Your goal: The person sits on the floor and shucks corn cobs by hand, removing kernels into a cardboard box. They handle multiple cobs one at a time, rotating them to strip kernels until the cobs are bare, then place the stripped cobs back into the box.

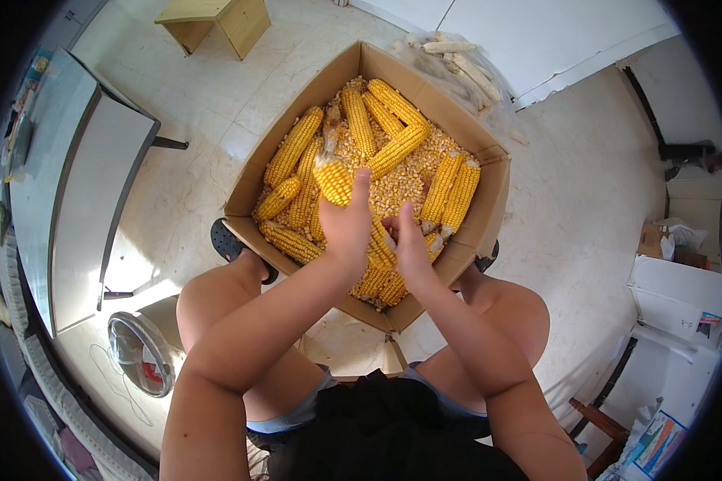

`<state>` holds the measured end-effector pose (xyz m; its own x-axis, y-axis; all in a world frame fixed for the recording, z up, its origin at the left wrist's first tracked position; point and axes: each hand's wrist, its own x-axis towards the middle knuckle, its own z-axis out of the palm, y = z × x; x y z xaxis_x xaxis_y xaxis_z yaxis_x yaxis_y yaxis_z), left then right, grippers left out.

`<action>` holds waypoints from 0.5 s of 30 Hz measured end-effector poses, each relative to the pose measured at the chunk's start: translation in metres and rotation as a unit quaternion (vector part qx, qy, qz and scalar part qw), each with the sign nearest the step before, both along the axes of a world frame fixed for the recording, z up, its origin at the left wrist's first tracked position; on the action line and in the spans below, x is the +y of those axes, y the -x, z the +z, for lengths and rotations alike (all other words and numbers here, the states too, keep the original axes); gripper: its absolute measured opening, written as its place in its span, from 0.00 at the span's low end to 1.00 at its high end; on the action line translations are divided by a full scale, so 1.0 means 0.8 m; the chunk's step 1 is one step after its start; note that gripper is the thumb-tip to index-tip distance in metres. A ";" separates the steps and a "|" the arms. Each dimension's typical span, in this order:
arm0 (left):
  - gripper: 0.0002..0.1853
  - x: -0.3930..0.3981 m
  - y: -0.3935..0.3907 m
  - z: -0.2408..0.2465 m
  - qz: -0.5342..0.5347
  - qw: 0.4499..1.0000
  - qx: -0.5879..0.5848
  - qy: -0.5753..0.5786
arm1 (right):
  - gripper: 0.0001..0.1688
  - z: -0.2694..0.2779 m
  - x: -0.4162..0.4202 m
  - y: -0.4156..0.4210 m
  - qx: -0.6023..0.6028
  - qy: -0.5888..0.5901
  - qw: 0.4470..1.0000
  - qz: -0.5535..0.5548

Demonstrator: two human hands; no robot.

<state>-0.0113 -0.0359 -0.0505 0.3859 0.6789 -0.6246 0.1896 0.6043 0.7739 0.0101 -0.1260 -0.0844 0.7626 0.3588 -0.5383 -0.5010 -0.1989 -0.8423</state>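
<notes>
My left hand (346, 231) is closed around a yellow ear of corn (333, 179), whose pale husky end points up and away from me. Just to the right is my right hand (414, 249), thumb raised and fingers curled inward beside another stretch of yellow corn (381, 245). Whether that stretch belongs to the held ear or a separate one is hidden by my hands, as is what the right fingers grip. Both hands are over an open cardboard box (310, 90). Loose kernels (400, 186) cover its inside, with several whole ears (397, 150) around the sides.
A clear plastic bag of stripped cobs (466, 69) lies behind the box. A wooden stool (216, 21) stands at the far left, and a white table (96, 198) nearer. Beside my left leg is a lined waste bin (141, 355). My feet in dark clogs (231, 240) flank the box.
</notes>
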 end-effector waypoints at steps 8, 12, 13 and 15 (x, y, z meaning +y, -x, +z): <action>0.30 -0.014 0.006 -0.006 -0.043 0.997 -0.019 -0.060 | 0.32 0.009 -0.010 0.003 0.020 0.050 0.998 -0.011; 0.27 -0.017 0.011 0.005 -0.047 0.994 -0.053 -0.086 | 0.34 0.005 -0.012 0.002 -0.001 0.059 0.998 0.010; 0.25 -0.015 0.013 0.004 -0.054 0.992 -0.067 -0.088 | 0.34 0.004 -0.012 0.001 -0.005 0.053 0.998 0.019; 0.24 -0.013 0.018 0.011 -0.094 0.991 -0.068 -0.070 | 0.35 0.007 -0.015 0.002 -0.040 0.062 0.996 0.050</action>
<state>-0.0259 -0.0466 -0.0420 0.5886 0.6626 -0.4632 0.1768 0.4536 0.8735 0.0088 -0.1380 -0.0787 0.7687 0.3693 -0.5222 -0.4057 -0.3496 -0.8445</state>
